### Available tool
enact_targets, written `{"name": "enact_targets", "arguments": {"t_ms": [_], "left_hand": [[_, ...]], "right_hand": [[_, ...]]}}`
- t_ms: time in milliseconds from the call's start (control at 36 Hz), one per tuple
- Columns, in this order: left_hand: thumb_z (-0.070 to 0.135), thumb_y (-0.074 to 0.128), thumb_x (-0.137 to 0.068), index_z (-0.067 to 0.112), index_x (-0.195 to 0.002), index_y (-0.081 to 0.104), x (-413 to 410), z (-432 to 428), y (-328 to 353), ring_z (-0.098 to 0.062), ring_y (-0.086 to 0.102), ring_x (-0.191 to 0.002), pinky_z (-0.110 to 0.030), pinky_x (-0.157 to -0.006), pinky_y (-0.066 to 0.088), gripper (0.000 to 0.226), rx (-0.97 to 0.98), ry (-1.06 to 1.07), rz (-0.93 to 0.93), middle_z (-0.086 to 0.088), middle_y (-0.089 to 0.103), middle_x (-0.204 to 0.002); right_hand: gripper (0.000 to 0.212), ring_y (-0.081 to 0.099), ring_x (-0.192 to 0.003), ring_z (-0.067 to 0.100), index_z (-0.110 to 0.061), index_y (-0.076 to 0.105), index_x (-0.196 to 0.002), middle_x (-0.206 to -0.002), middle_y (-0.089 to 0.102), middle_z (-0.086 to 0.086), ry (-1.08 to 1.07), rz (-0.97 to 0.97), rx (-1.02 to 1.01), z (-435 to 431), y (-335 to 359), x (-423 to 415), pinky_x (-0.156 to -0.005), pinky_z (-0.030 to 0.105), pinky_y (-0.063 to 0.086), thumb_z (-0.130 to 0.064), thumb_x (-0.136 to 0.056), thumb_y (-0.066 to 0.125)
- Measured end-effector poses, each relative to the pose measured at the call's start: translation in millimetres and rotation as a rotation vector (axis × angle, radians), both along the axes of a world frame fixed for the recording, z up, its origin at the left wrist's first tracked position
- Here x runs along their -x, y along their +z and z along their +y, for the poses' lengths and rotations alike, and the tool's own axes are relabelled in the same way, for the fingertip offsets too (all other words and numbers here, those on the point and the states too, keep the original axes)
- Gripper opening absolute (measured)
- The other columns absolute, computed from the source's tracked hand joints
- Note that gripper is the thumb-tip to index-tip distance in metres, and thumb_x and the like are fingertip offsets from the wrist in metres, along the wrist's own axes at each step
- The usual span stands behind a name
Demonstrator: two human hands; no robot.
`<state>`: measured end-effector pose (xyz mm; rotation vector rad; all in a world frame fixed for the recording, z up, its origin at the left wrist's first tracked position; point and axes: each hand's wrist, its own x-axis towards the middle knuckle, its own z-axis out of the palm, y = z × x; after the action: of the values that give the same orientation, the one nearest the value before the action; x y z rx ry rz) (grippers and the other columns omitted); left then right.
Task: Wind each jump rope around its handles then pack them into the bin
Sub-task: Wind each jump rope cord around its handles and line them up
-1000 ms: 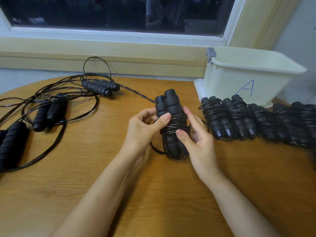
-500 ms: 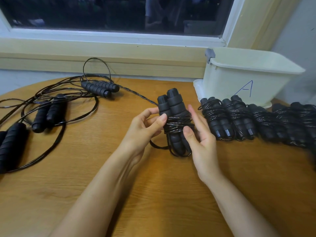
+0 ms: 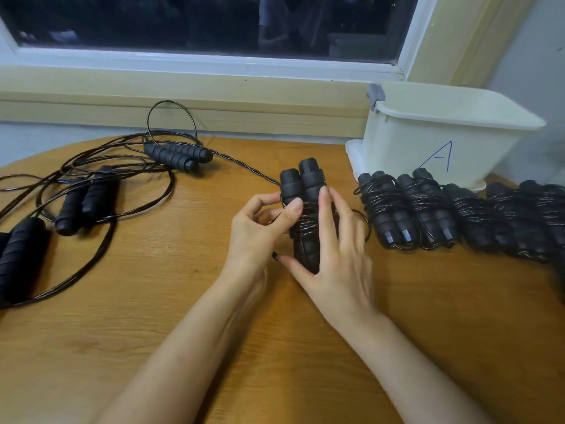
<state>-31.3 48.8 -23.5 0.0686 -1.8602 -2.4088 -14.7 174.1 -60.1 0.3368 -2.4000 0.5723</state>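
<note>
Winding is progressing at frame centre: your left hand (image 3: 260,228) is pinching the paired handles (image 3: 302,185) while your right hand (image 3: 336,261), fingers straight, is now crossing their front (another turn, likely).

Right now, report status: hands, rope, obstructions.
Left hand pinches jump rope handles, right hand flat on them. Cord coiled round middle. Wound ropes lie before bin.
</note>
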Motion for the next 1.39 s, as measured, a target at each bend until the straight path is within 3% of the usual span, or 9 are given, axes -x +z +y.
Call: {"name": "enact_targets", "arguments": {"t_ms": [250, 417, 639, 833, 972, 1139, 1222, 1278, 1389], "left_hand": [[0.034, 0.069, -0.075, 0.013, -0.121, 0.063, -2.9, 0.6, 1.4, -0.013, 0.068, -0.083, -0.029, -0.088, 0.053, 0.051, 0.017, -0.076, 0.013, -0.001, 0.075, -0.092], [0.027, 0.071, -0.076, 0.020, -0.114, 0.066, -3.7, 2.0, 2.7, -0.015, 0.070, -0.090, -0.032, -0.096, 0.050, 0.039, 0.077, -0.064, 0.076, 0.001, 0.076, -0.091], [0.009, 0.073, -0.082, 0.005, -0.117, 0.063, -4.2, 6.6, -1.5, -0.011, 0.071, -0.071, -0.015, -0.063, 0.051, 0.036, -0.007, -0.004, 0.077, 0.000, 0.074, -0.081], [0.023, 0.074, -0.074, 0.006, -0.115, 0.064, -3.9, 6.7, -3.3, -0.014, 0.071, -0.072, -0.017, -0.071, 0.053, 0.045, 0.028, 0.022, 0.131, 0.000, 0.075, -0.084], [0.013, 0.068, -0.086, 0.010, -0.117, 0.066, -2.5, 3.7, -3.0, -0.009, 0.067, -0.073, -0.013, -0.072, 0.050, 0.032, 0.050, -0.028, 0.157, 0.004, 0.074, -0.084], [0.021, 0.069, -0.074, 0.015, -0.105, 0.068, -1.2, -1.6, -1.3, -0.005, 0.066, -0.085, -0.019, -0.081, 0.052, 0.031, 0.028, -0.048, 0.195, 0.007, 0.073, -0.086], [0.021, 0.071, -0.071, 0.015, -0.102, 0.066, 2.6, -6.1, -2.0, -0.005, 0.066, -0.086, -0.017, -0.077, 0.051, 0.032, -0.024, -0.054, 0.172, 0.006, 0.071, -0.091], [0.023, 0.072, -0.070, 0.017, -0.109, 0.064, 5.2, -9.0, -3.1, -0.008, 0.066, -0.092, -0.017, -0.077, 0.050, 0.041, -0.048, -0.086, 0.128, 0.004, 0.071, -0.099], [0.024, 0.074, -0.078, 0.016, -0.137, 0.051, 7.8, -13.8, -3.6, -0.019, 0.061, -0.120, -0.030, -0.100, 0.046, 0.064, -0.052, -0.223, 0.056, -0.006, 0.068, -0.123]], "right_hand": [[0.078, 0.047, -0.122, 0.030, -0.014, 0.031, -0.152, -0.149, 0.041, 0.012, -0.026, 0.118, 0.011, 3.4, 4.5, 2.5, -0.091, 0.033, 0.050, -0.032, -0.085, 0.066], [0.070, 0.039, -0.135, 0.031, -0.023, 0.026, -0.154, -0.155, 0.031, 0.014, 0.110, 0.029, 0.164, 12.7, -0.5, 8.3, -0.108, 0.005, 0.015, -0.032, -0.090, 0.054], [0.089, 0.044, -0.129, 0.032, -0.029, 0.032, -0.152, -0.156, 0.030, 0.006, 0.027, 0.021, 0.136, 7.0, 0.0, 7.0, -0.096, 0.034, 0.040, -0.043, -0.074, 0.075], [0.068, 0.052, -0.125, 0.031, -0.019, 0.049, -0.145, -0.144, 0.048, 0.013, 0.054, 0.153, 0.095, 14.1, 1.8, 8.9, -0.103, 0.030, 0.040, -0.018, -0.083, 0.078], [0.057, 0.047, -0.135, 0.026, -0.016, 0.050, -0.144, -0.146, 0.046, 0.014, 0.153, 0.138, 0.293, 16.7, -0.5, 9.8, -0.109, 0.034, 0.042, -0.021, -0.091, 0.068], [0.058, 0.044, -0.136, 0.019, -0.009, 0.048, -0.143, -0.144, 0.046, 0.016, 0.261, 0.120, 0.421, 16.9, 3.6, 4.6, -0.110, 0.014, 0.032, -0.015, -0.090, 0.070], [0.056, 0.041, -0.135, 0.001, -0.005, 0.048, -0.141, -0.141, 0.048, 0.020, 0.314, 0.138, 0.448, 12.8, 7.1, 1.6, -0.108, 0.012, 0.033, -0.014, -0.089, 0.066], [0.055, 0.040, -0.133, -0.006, -0.003, 0.048, -0.140, -0.140, 0.048, 0.022, 0.341, 0.143, 0.456, 12.0, 7.9, 1.1, -0.108, 0.012, 0.033, -0.012, -0.089, 0.066], [0.054, 0.045, -0.136, 0.017, -0.005, 0.048, -0.141, -0.142, 0.049, 0.020, 0.375, 0.107, 0.478, 14.1, 5.9, 2.5, -0.111, 0.018, 0.033, -0.014, -0.090, 0.064]]}}
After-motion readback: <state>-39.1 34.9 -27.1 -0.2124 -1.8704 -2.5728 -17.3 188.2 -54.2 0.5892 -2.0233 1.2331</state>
